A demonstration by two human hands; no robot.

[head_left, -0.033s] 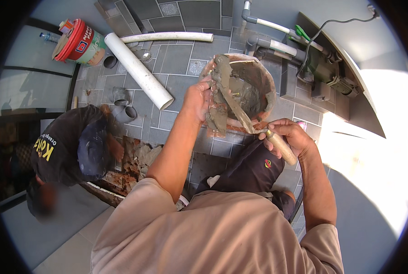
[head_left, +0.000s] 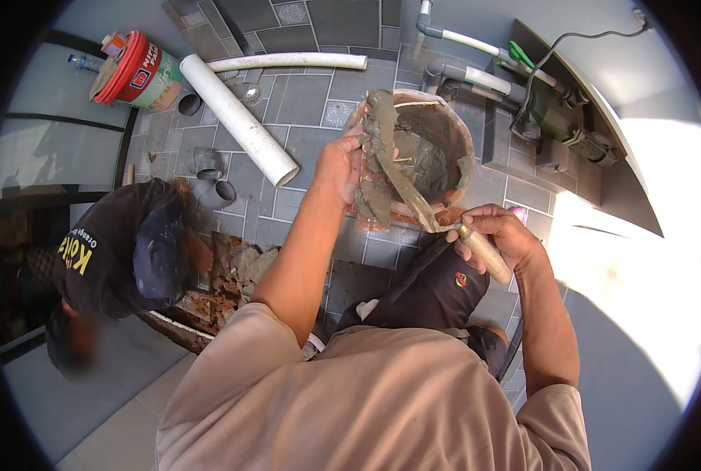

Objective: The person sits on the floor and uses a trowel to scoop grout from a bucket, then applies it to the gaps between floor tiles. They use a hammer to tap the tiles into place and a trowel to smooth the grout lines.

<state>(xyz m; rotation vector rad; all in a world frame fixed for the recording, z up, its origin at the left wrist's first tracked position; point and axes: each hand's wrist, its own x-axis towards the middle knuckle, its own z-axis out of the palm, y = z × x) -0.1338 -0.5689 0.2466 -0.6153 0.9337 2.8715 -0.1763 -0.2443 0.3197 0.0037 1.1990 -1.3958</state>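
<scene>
My left hand (head_left: 341, 167) is closed around the side of a reddish brick (head_left: 372, 224) thickly coated with wet grey mortar. It holds the brick up at the left rim of a round bucket (head_left: 466, 141). Inside the bucket lies more wet mortar (head_left: 436, 161), smeared up the walls. My right hand (head_left: 503, 235) grips the wooden handle of a trowel (head_left: 485, 255) at the bucket's near right side. The trowel's mortar-covered blade slants up and left across the bucket to the coated brick. Mortar hides most of the brick's face.
At the left, another person (head_left: 119, 247) crouches beside a dug-out strip of rubble (head_left: 240, 271). White pipes (head_left: 240, 122) and grey pipe fittings (head_left: 213, 195) lie on the tiles. A red-lidded paint bucket (head_left: 146, 74) stands far left; a pump (head_left: 562, 125) with pipework stands far right.
The brick and trowel have shifted very slightly away from me. Both hands keep the same grip.
</scene>
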